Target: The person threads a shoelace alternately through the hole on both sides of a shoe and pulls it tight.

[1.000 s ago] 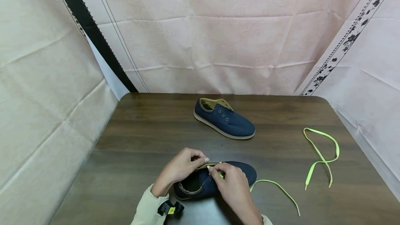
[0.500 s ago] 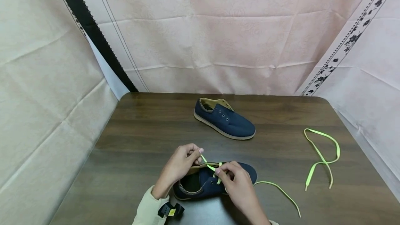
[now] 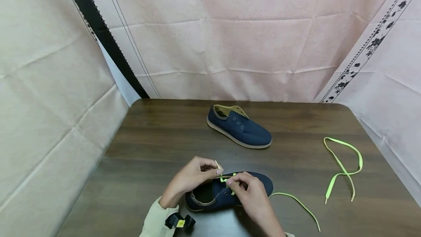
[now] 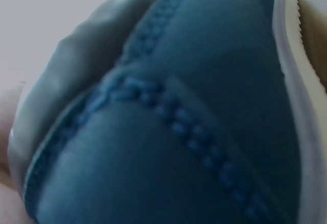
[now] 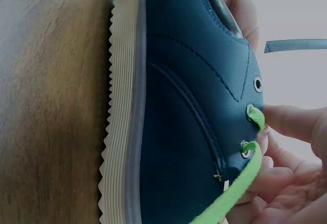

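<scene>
A navy canvas shoe [image 3: 215, 203] sits at the near side of the table, toe to the right. My left hand [image 3: 194, 176] is over its opening, thumb and fingertips pinching a green shoelace whose pale tip [image 3: 217, 164] sticks up. My right hand [image 3: 252, 196] pinches the same lace above the eyelets. In the right wrist view, the lace [image 5: 240, 183] passes through two metal eyelets, while the eyelet nearest the heel [image 5: 258, 84] has none. The left wrist view holds only the blurred shoe side [image 4: 127, 168] and collar.
Another navy shoe [image 3: 241, 129], unlaced, stands farther back on the wooden table [image 3: 154, 149]. A loose green lace [image 3: 345, 173] lies at the right. The worked lace's tail [image 3: 297, 201] trails right from the shoe. Pale cloth [image 3: 236, 46] hangs behind the table.
My left hand first rose with the lace stretched between both hands, then came back down toward the tongue, and the lace slackened. My right hand shifted slightly right, baring the lower eyelets.
</scene>
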### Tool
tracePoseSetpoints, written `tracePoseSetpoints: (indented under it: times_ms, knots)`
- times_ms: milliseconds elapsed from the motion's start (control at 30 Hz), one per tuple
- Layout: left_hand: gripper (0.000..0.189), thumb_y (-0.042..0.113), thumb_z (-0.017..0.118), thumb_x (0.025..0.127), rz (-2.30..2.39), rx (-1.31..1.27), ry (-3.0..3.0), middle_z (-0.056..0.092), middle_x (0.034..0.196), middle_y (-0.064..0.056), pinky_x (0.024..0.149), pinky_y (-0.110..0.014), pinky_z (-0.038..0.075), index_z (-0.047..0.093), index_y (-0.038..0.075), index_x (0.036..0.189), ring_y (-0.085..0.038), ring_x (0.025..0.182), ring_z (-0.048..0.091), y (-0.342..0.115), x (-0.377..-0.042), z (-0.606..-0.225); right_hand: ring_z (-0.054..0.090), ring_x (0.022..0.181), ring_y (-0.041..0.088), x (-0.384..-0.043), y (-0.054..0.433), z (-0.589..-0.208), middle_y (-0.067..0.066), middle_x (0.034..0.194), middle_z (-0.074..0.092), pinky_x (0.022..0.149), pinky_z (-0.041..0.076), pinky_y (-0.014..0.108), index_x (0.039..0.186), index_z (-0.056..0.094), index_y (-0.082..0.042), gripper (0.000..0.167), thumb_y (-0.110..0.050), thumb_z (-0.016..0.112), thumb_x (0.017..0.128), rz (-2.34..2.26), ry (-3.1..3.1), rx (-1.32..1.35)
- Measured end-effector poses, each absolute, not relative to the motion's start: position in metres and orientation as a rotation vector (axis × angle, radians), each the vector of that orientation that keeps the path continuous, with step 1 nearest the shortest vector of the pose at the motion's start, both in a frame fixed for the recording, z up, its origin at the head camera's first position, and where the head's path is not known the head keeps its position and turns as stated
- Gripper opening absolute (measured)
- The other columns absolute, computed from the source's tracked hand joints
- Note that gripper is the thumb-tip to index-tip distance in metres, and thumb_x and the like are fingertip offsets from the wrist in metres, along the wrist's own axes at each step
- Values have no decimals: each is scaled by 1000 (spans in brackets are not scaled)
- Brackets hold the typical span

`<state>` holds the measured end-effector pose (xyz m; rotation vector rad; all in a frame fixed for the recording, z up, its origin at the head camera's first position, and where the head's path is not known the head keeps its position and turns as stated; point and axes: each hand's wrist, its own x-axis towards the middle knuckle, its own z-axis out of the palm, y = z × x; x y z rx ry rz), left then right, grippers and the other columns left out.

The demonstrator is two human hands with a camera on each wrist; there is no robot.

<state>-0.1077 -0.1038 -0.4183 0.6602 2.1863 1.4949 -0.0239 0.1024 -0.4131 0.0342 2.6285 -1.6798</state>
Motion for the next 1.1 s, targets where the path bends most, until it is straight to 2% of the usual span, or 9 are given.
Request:
tracePoseSetpoints:
  times_ms: [200, 433, 600, 900, 1067, 1100]
  knots:
    - [18, 20, 70, 104, 1467, 644, 2268, 65, 82, 6, 68, -23, 43, 79, 5, 99, -7, 72, 53, -101, -105, -414, 46, 61, 8, -25, 99, -416, -6, 75, 56, 60, 38, 24, 82, 77, -18, 13, -14, 80, 95, -1664, 2656, 54]
    - [18, 21, 69, 105, 1441, 615, 2371, 76, 88, 6, 71, -25, 47, 79, 9, 95, -9, 78, 63, -99, -103, -412, 46, 62, 7, -26, 99, -418, -8, 74, 56, 60, 38, 24, 80, 76, -20, 18, -9, 79, 93, -1661, 2688, 43]
    - [15, 19, 71, 103, 1463, 617, 2348, 76, 90, 4, 70, -24, 48, 78, 7, 99, -9, 80, 65, -97, -103, -413, 46, 64, 7, -25, 104, -419, -6, 76, 56, 63, 39, 24, 80, 74, -21, 22, -4, 75, 93, -1678, 2643, 12]
    - [12, 15, 72, 101, 1443, 640, 2337, 75, 89, 4, 73, -24, 51, 77, 5, 104, -11, 81, 67, -96, -102, -415, 49, 69, 9, -24, 113, -424, 1, 80, 54, 69, 42, 25, 85, 70, -10, 14, -2, 69, 97, -1886, 2416, -41]
    - [12, 18, 73, 102, 1419, 663, 2376, 74, 90, 7, 73, -24, 52, 75, 7, 107, -10, 79, 65, -97, -99, -415, 53, 76, 12, -24, 116, -424, 3, 84, 57, 73, 43, 26, 88, 67, -4, 9, -3, 65, 97, -1938, 2290, 20]
    - [12, 20, 73, 102, 1403, 682, 2392, 74, 91, 8, 73, -25, 53, 75, 9, 108, -9, 79, 65, -97, -98, -415, 51, 72, 13, -24, 116, -424, 3, 82, 56, 71, 43, 26, 90, 67, -3, 8, -3, 64, 97, -1950, 2256, 46]
